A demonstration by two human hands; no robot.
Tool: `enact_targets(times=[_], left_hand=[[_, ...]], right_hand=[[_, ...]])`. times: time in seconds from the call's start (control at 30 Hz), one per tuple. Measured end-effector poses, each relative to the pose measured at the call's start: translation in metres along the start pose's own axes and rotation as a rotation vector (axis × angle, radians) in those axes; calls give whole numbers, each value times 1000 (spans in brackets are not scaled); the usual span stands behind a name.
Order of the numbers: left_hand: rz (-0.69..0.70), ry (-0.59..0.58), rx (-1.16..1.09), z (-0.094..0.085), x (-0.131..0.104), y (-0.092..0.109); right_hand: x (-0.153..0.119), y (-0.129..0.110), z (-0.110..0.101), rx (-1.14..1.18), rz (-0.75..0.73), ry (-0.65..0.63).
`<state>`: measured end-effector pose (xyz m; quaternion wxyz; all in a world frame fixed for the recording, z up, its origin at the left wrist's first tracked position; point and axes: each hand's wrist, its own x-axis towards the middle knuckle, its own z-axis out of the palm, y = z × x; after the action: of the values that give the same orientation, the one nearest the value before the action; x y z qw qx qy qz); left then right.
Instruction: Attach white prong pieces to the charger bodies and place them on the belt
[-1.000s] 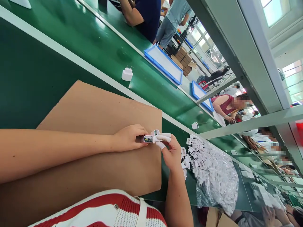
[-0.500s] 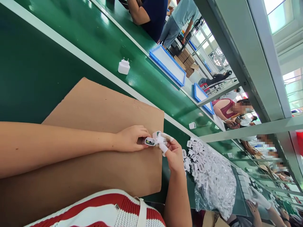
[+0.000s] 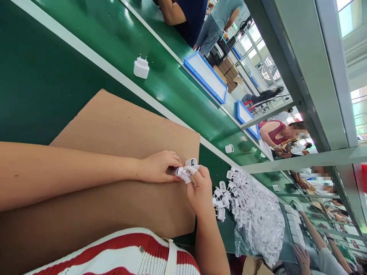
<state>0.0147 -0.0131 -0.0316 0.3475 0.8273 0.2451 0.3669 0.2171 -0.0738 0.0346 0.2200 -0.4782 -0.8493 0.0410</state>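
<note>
Above the cardboard sheet [image 3: 137,130], my left hand [image 3: 160,167] grips a white charger housing [image 3: 178,172] between thumb and fingers. My right hand [image 3: 202,191], with white finger covers on thumb and forefinger, pinches a small white plastic piece [image 3: 186,172] against the housing's open end. Whether the piece sits inside or only touches the rim, I cannot tell. Just beyond the right fingertips is a second white housing [image 3: 191,162], its open side showing a green board. Several loose white plug parts [image 3: 220,198] lie to the right of my right wrist.
A clear plastic bag [image 3: 259,214] of white parts is spread on the right. On the green belt [image 3: 114,49] stand a white plug charger [image 3: 141,68] and another white housing [image 3: 229,148]. Blue-rimmed trays [image 3: 206,78] line the far side. Co-workers sit further along.
My right hand has moved left, bringing the small white piece to the housing in my left hand. The white plug charger on the belt has shifted up and left in view.
</note>
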Motion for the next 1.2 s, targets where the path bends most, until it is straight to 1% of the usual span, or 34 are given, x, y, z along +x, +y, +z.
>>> enact_targets(times=[0.1, 0.2, 0.37, 0.5, 0.63, 0.7, 0.8, 0.87, 0.9, 0.93, 1.0, 1.07, 1.1, 1.13, 1.2], left_hand=[[4, 0, 4, 0, -1, -1], [-1, -4, 1, 0, -1, -1], [-6, -5, -1, 0, 0, 0], [-15, -14, -4, 0, 1, -1], [-41, -8, -1, 0, 3, -1], [-64, -21, -6, -1, 5, 3], [-139, -73, -24, -7, 6, 15], [-226, -102, -43, -15, 8, 23], [-276, -97, -48, -21, 10, 25], [-326, -70, -46, -27, 14, 26], [-429, 48, -11, -43, 26, 21], [-550, 171, 75, -60, 46, 9], [-605, 215, 130, -69, 57, 2], [-646, 241, 185, -77, 68, -5], [-681, 259, 283, -90, 91, -17]], right_hand=[[0, 0, 0, -27, -28, 22], [0, -1, 2, -48, -39, 16], [4, -1, 3, -90, 13, -26], [10, 2, 2, -157, -4, -66], [13, 4, 6, -214, 8, -102], [11, 6, 10, -181, 57, -99], [5, 17, 7, -22, 136, -48], [0, 34, -5, 35, 243, 22], [-2, 44, -13, 3, 344, 51], [-5, 55, -22, -86, 478, 55], [-11, 77, -39, -322, 831, -56], [-15, 95, -49, -389, 1012, -106], [-17, 102, -51, -391, 1053, -117], [-17, 106, -50, -380, 1062, -112], [-18, 108, -45, -357, 1053, -89]])
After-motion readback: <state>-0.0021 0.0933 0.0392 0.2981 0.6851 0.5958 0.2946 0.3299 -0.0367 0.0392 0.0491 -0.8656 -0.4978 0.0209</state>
